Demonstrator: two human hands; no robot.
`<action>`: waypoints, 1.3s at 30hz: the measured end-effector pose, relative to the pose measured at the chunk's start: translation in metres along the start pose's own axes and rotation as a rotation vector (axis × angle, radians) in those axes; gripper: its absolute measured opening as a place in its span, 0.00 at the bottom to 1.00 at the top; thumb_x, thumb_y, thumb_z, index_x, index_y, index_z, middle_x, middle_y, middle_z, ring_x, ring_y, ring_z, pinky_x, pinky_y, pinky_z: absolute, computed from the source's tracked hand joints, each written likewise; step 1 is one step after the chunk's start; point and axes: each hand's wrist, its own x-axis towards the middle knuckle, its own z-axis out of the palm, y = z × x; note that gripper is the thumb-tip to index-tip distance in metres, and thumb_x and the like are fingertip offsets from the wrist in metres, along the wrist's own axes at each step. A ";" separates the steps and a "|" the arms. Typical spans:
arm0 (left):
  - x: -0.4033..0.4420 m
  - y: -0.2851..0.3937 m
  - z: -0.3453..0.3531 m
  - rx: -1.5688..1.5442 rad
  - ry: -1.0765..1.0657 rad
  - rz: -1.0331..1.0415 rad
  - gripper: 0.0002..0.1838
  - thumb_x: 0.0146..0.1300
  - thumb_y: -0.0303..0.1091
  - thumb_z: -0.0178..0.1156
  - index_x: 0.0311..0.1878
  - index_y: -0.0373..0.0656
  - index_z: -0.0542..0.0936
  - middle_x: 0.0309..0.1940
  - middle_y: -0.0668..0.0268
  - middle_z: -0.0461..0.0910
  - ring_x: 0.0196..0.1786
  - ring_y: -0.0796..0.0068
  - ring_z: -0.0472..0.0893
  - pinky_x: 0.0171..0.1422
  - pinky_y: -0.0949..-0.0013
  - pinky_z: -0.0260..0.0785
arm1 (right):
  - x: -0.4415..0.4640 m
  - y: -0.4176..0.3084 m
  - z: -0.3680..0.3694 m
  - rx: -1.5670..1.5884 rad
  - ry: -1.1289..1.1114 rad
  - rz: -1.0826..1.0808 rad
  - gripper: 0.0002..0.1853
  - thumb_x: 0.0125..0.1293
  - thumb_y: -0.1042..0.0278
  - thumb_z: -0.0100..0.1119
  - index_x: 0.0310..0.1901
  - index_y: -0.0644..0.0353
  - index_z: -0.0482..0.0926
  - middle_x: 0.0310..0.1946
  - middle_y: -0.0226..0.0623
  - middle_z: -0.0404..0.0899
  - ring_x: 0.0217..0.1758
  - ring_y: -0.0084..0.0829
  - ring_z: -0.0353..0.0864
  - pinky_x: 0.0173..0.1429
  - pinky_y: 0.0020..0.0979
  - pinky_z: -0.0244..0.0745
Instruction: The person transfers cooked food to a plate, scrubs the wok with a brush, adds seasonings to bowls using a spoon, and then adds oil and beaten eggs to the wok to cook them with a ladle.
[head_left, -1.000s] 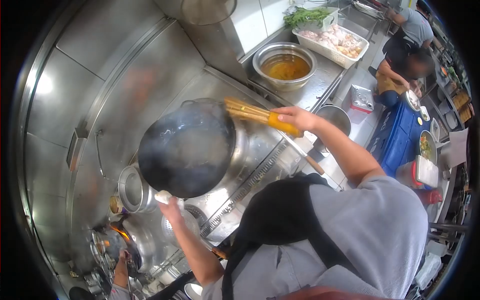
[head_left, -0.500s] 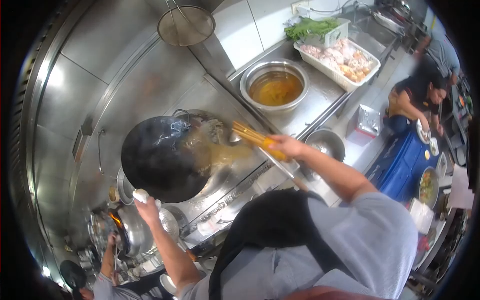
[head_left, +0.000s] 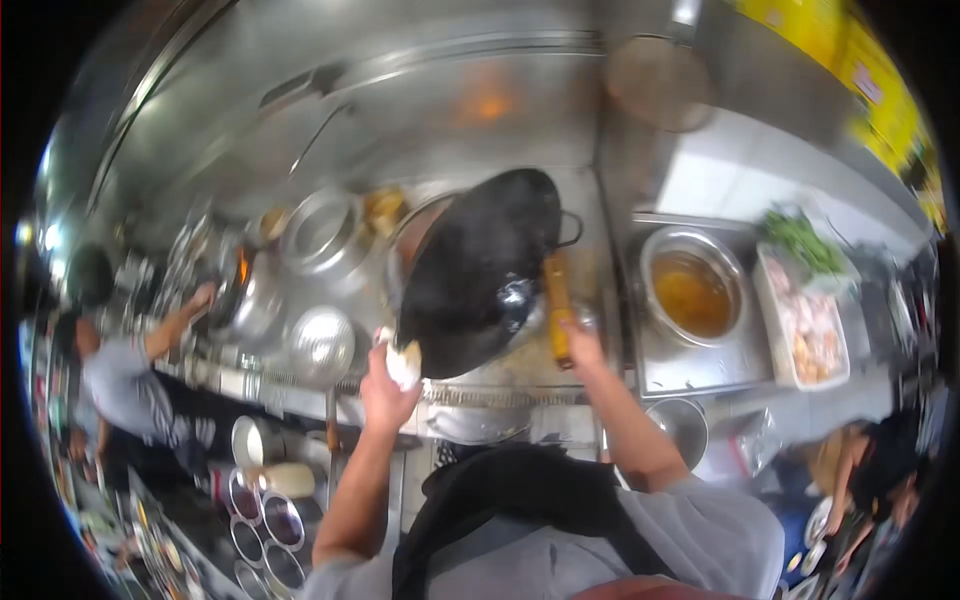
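A black wok [head_left: 490, 265], its dark surface wet and shiny, tilts steeply over the stove. Its far loop handle [head_left: 573, 228] sticks out at the upper right. My left hand [head_left: 385, 395] is closed on a folded white cloth [head_left: 404, 366] at the wok's near left rim; the grip beneath the cloth is hidden. In my right hand [head_left: 585, 352], fingers wrapped round it, is a bamboo wok brush [head_left: 558, 305] with a yellow-bound grip. The brush stands nearly upright beside the wok's right edge; whether they touch, I cannot tell.
Right of the stove are a steel bowl of amber liquid [head_left: 695, 292] and a white basket of raw meat [head_left: 812, 340]. Left are a perforated ladle [head_left: 323, 343], a steel pot [head_left: 322, 230] and a flame [head_left: 243, 265]. One co-worker [head_left: 125, 385] stands left, another [head_left: 885, 460] right.
My view has turned. The wok has tilted more steeply, and the liquid that was splashing off its right side no longer shows. The brush has swung from slanted to nearly upright.
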 end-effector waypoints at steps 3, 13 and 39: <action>0.032 -0.036 -0.006 -0.051 0.066 -0.217 0.28 0.51 0.32 0.65 0.56 0.36 0.69 0.43 0.43 0.81 0.48 0.41 0.82 0.52 0.51 0.74 | -0.007 -0.048 0.003 0.096 -0.137 0.014 0.24 0.69 0.53 0.62 0.61 0.55 0.73 0.40 0.35 0.81 0.33 0.30 0.81 0.32 0.35 0.77; 0.041 -0.176 0.081 -0.650 -0.024 -0.736 0.29 0.59 0.33 0.63 0.62 0.30 0.67 0.54 0.50 0.77 0.56 0.57 0.76 0.64 0.59 0.66 | -0.036 -0.191 0.157 0.019 -0.147 -0.354 0.23 0.72 0.54 0.56 0.64 0.52 0.66 0.35 0.35 0.77 0.29 0.29 0.79 0.28 0.30 0.78; 0.034 -0.172 0.121 -1.074 -0.472 -0.635 0.34 0.66 0.41 0.63 0.62 0.26 0.59 0.54 0.45 0.75 0.56 0.56 0.78 0.62 0.59 0.69 | 0.150 -0.075 0.289 -1.688 0.309 -0.172 0.33 0.65 0.42 0.56 0.69 0.42 0.65 0.54 0.43 0.81 0.57 0.49 0.81 0.58 0.48 0.76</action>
